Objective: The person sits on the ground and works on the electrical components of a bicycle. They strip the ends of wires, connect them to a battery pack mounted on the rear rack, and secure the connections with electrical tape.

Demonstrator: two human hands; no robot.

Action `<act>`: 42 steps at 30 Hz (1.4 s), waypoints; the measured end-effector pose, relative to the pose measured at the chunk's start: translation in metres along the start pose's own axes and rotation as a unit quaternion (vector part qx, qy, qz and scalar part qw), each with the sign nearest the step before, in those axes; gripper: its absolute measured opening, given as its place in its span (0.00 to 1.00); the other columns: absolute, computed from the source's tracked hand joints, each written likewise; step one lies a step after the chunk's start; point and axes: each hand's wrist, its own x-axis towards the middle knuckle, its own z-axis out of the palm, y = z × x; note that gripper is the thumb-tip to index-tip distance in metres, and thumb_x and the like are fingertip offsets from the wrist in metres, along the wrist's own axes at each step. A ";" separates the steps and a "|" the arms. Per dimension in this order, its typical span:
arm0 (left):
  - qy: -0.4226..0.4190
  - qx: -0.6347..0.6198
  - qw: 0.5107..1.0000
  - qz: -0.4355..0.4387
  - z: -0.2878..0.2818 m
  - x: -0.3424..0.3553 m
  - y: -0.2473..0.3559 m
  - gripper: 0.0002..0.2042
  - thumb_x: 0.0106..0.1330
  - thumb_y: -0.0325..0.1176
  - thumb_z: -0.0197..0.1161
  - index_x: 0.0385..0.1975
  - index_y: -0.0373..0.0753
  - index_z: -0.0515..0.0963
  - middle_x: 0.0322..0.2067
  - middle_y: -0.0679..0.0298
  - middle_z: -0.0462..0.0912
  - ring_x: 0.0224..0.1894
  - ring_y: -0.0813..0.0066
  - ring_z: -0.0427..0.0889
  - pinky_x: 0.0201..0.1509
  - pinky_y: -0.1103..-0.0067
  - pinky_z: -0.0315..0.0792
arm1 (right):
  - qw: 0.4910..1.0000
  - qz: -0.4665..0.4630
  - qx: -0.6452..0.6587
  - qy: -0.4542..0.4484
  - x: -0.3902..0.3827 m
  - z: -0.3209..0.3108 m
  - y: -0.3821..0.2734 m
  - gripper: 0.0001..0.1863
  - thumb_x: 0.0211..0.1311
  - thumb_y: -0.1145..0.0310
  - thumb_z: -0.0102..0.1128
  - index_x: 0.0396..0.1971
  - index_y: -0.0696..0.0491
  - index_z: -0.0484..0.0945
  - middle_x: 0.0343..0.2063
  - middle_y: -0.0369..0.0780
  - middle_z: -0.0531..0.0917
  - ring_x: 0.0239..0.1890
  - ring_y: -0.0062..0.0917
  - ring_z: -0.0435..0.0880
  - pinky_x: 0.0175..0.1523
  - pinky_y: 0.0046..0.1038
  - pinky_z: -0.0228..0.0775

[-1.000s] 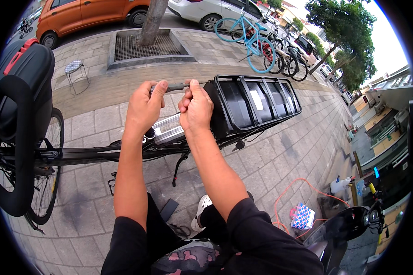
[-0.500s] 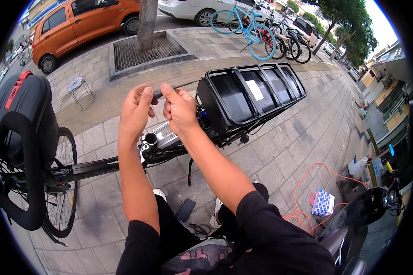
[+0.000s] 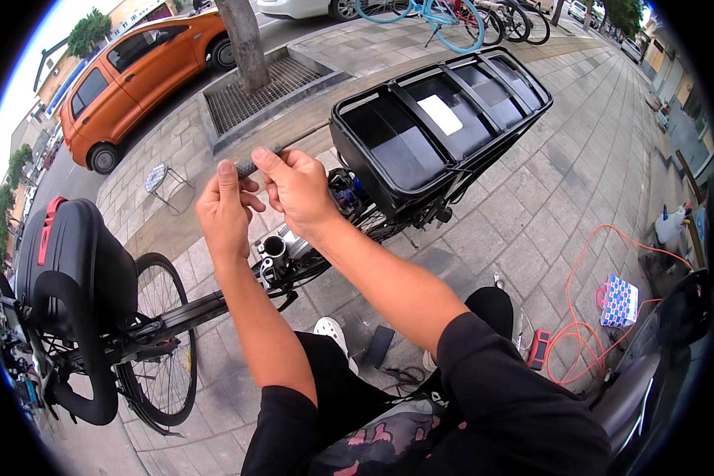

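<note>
Here, at the far left, a black moulded child seat with a red strap (image 3: 67,262) sits on the bicycle, with the spoked wheel (image 3: 160,341) just beside it and the black frame tube (image 3: 190,313) running right toward you. Your left hand (image 3: 224,213) is raised above the frame, fingers curled, thumb and forefinger pinching the left end of a short dark grey strip (image 3: 247,166). Your right hand (image 3: 297,190) touches it from the other side, pinching the same strip at its right end, so both hands hold the piece in the air, well above the open silver seat-post tube (image 3: 275,247). Judging from this, the strip is only picked up and being readied; nothing of it is on the bicycle yet, and the fitting looks to be all still ahead. To the right, the black rear carrier basket with a white label (image 3: 440,119) stands close by your right wrist and crowds that side. Nearer you on the grey paving lie a flat black tool (image 3: 378,347), a small red device (image 3: 539,349) and a looping orange cable (image 3: 603,317), with a blue-and-white chequered bag (image 3: 619,301) further right. Far off, an orange car (image 3: 143,75) stands by a tree trunk (image 3: 246,44) in its metal grate.
</note>
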 end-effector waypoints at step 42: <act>0.069 0.242 0.966 0.067 0.013 -0.012 0.017 0.30 0.83 0.57 0.59 0.28 0.34 0.82 0.16 0.70 0.74 0.20 0.83 0.73 0.24 0.79 0.65 | 0.997 0.030 -0.012 -0.074 -0.010 -0.002 -0.005 0.20 0.78 0.55 0.69 0.27 0.50 0.79 0.20 0.28 0.74 0.17 0.08 0.64 0.19 0.18 0.51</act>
